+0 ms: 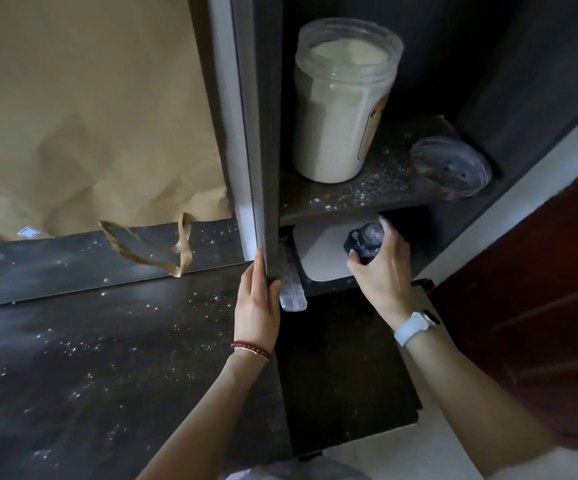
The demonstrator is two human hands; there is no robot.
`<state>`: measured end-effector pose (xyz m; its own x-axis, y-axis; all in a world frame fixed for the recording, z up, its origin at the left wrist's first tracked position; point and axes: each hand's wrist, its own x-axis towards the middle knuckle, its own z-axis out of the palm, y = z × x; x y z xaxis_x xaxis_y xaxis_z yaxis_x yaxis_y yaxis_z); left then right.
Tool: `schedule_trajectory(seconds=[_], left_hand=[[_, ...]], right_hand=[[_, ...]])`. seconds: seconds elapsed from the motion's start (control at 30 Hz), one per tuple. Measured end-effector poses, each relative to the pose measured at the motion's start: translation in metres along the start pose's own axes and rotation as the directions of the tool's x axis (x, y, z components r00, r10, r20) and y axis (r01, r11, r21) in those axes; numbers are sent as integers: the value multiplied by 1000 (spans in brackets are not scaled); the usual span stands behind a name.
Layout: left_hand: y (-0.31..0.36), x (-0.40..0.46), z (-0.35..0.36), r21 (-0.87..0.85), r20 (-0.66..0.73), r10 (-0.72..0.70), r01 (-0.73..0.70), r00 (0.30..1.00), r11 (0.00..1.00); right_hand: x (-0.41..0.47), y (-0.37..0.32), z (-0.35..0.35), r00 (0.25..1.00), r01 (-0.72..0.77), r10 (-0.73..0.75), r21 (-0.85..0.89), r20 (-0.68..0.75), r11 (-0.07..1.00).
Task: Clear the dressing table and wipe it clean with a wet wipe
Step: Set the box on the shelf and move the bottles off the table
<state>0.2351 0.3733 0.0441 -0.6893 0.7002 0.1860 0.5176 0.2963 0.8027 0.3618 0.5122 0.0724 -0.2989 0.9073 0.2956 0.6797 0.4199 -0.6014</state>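
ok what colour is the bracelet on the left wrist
Red, with a thin pale strand beside it: the beaded bracelet, clearest in the head view.

The dressing table [90,358] spreads to the left, with a paper bag [83,109] leaning behind it. To its right stands a shelf unit: a jar [339,109] sits on the upper shelf [367,192] with a lid [452,168] to its right. On the lower shelf, a flat box [318,251] lies under the right hand [381,268], which holds a small bottle [365,242]; the left hand [256,306] rests on the unit's front edge.
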Motion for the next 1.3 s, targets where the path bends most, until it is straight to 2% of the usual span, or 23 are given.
schedule_trajectory(seconds=[0.17, 0.27, 0.4, 0.57, 0.63, 0.7, 0.83, 0.93, 1.03, 1.1, 1.17, 1.2, 1.3], left_hand=[[1, -2, 5, 27, -44, -29, 30, 999, 999], [4, -3, 7, 46, -60, -50, 53, 997, 998], [3, -2, 5, 79, -40, -61, 64, 997, 995], [1, -11, -9, 134, 30, -118, 113, 993, 984], [-9, -27, -22, 207, 52, -156, 142, 986, 968], [-31, -49, -44, 298, 59, -191, 165, 980, 940], [-93, -100, -112, 486, 62, -292, 227, 954, 844], [-145, -137, -181, 519, -2, -404, 346, 915, 781], [-189, -178, -256, 491, -115, -454, 448, 884, 747], [-222, -202, -308, 491, -184, -503, 522, 844, 697], [-270, -241, -388, 433, -294, -596, 660, 747, 614], [-276, -247, -397, 418, -303, -606, 674, 735, 609], [-284, -259, -414, 399, -309, -637, 705, 706, 587]], right_hand=[[5, 8, 12, 997, 33, -32, -25, 67, 999], [2, 9, 13, 999, 27, -29, 32, 41, 999], [-5, 9, 8, 996, -18, 5, 143, 90, 990], [-66, 10, 2, 996, 58, -48, 144, -75, 988], [-104, 6, 9, 995, 95, -93, 177, -21, 980], [-140, -6, 23, 978, 159, -179, 177, 103, 971], [-197, -51, 61, 865, 339, -332, 49, 375, 939], [-234, -106, 92, 755, 432, -345, -27, 557, 901], [-272, -172, 130, 685, 500, -368, -37, 629, 865], [-303, -218, 156, 628, 526, -400, 15, 668, 851], [-354, -297, 197, 489, 590, -466, 114, 737, 799], [-359, -305, 201, 455, 584, -440, 115, 774, 804], [-369, -317, 213, 420, 573, -441, 145, 793, 807]])
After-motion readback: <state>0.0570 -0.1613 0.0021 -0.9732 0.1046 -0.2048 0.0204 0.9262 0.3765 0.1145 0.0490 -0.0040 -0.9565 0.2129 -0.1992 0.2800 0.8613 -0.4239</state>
